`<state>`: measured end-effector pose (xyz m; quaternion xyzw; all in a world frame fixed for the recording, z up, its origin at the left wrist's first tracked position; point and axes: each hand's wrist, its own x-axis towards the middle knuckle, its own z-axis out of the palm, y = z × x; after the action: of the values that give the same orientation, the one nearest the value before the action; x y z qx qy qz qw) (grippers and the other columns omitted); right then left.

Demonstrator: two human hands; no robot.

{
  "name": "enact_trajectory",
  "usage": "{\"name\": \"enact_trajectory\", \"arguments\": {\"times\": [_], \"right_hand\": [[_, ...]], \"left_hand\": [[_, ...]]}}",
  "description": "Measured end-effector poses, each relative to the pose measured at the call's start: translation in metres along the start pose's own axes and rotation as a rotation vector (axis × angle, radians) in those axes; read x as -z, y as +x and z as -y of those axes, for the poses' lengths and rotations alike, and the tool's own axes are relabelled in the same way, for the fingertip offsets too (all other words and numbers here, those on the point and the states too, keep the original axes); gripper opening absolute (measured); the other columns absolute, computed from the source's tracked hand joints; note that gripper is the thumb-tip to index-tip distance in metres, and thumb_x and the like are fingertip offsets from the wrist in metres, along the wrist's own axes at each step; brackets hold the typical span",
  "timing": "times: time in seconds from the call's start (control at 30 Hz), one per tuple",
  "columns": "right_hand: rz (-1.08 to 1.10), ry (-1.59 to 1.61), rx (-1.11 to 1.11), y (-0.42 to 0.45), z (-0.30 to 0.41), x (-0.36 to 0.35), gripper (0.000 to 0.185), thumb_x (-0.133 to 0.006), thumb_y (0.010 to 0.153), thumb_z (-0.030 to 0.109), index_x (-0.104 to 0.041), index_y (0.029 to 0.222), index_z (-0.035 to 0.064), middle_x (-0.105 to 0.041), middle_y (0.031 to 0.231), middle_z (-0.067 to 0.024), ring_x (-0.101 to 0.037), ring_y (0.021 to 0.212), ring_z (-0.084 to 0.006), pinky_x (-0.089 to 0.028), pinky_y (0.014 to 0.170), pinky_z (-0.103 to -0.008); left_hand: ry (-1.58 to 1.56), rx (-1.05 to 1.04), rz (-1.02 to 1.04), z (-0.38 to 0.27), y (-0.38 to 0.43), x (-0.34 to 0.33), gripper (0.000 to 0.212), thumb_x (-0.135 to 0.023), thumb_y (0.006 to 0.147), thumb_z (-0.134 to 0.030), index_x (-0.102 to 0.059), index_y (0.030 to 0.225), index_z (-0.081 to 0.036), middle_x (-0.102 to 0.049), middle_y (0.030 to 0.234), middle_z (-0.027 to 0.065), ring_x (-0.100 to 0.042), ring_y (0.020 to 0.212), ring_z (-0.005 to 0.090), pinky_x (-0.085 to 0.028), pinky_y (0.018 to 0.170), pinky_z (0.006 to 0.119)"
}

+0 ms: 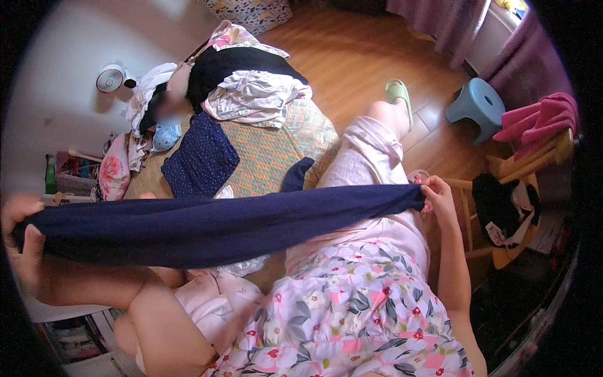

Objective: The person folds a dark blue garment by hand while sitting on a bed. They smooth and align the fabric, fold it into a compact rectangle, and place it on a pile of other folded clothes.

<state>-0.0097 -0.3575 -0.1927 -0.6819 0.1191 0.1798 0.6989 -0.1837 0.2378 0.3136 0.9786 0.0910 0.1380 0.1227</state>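
Observation:
A long navy piece of clothing [226, 224], perhaps a trouser leg or sleeve, is stretched sideways across my lap. My left hand [28, 235] grips its left end at the far left of the view. The fingers of my right hand [435, 195] pinch the narrower right end above my thigh. A dark navy flap [297, 175] rests on the bed just beyond; I cannot tell whether it belongs to the same garment. Farther back, a folded navy garment with small light spots [202, 155] lies on the patterned mat [256, 146].
White printed clothes [256, 96] and a black garment [245, 61] are heaped on the bed. A blue plastic stool [478, 106] stands on the wooden floor [325, 52]. Pink cloth [541, 120] hangs over a wooden chair [541, 165] at right. A small fan [110, 78] is by the wall.

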Motion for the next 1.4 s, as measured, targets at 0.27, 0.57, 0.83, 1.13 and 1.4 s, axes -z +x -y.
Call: {"name": "enact_trajectory", "arguments": {"times": [0.27,0.57,0.83,1.13,1.4], "right_hand": [[0.155,-0.510,0.041,0.052,-0.024,0.002,0.004,-0.064,0.084,0.003,-0.061,0.084,0.0028,-0.060,0.073,-0.0007,-0.057,0.066,-0.0094,-0.047,0.060,-0.0250],[-0.148,-0.835,0.816,0.036,0.109,-0.094,0.016,-0.058,0.073,-0.004,-0.062,0.087,0.0039,-0.064,0.089,-0.0124,-0.061,0.090,-0.0295,-0.046,0.082,-0.0381],[0.897,-0.811,0.815,0.041,0.155,-0.212,0.029,-0.072,0.072,0.012,-0.066,0.099,0.0038,-0.067,0.095,-0.0136,-0.063,0.095,-0.0310,-0.049,0.084,-0.0397],[1.347,-1.079,0.784,0.038,0.097,-0.292,0.078,-0.081,0.064,0.044,-0.056,0.130,0.0112,-0.050,0.137,-0.0161,-0.047,0.127,-0.0319,-0.039,0.104,-0.0412],[1.382,-0.639,0.304,0.071,0.105,-0.286,0.023,-0.064,0.079,0.008,-0.066,0.100,0.0014,-0.068,0.086,-0.0075,-0.060,0.075,-0.0155,-0.049,0.068,-0.0333]], "left_hand": [[0.024,0.002,-0.029,-0.088,0.011,-0.069,0.021,-0.062,0.092,-0.020,-0.064,0.105,-0.003,-0.064,0.100,0.0063,-0.059,0.093,0.0163,-0.044,0.088,0.031],[0.008,-0.329,0.186,-0.061,0.018,-0.039,0.022,-0.060,0.091,-0.020,-0.060,0.107,-0.005,-0.058,0.091,0.0072,-0.059,0.087,0.0184,-0.047,0.086,0.037],[-0.234,-0.468,0.449,-0.082,0.032,-0.032,0.038,-0.073,0.078,-0.035,-0.064,0.100,-0.006,-0.054,0.074,0.0103,-0.051,0.065,0.0221,-0.041,0.064,0.033],[-0.028,-0.613,0.585,-0.073,0.026,-0.016,0.026,-0.071,0.072,-0.048,-0.061,0.087,-0.029,-0.037,0.066,-0.0025,-0.034,0.060,0.0173,-0.024,0.057,0.035],[-0.029,-0.721,0.678,-0.058,0.033,-0.009,0.030,-0.070,0.072,-0.049,-0.062,0.090,-0.026,-0.038,0.070,-0.0029,-0.036,0.062,0.0159,-0.027,0.059,0.033]]}}
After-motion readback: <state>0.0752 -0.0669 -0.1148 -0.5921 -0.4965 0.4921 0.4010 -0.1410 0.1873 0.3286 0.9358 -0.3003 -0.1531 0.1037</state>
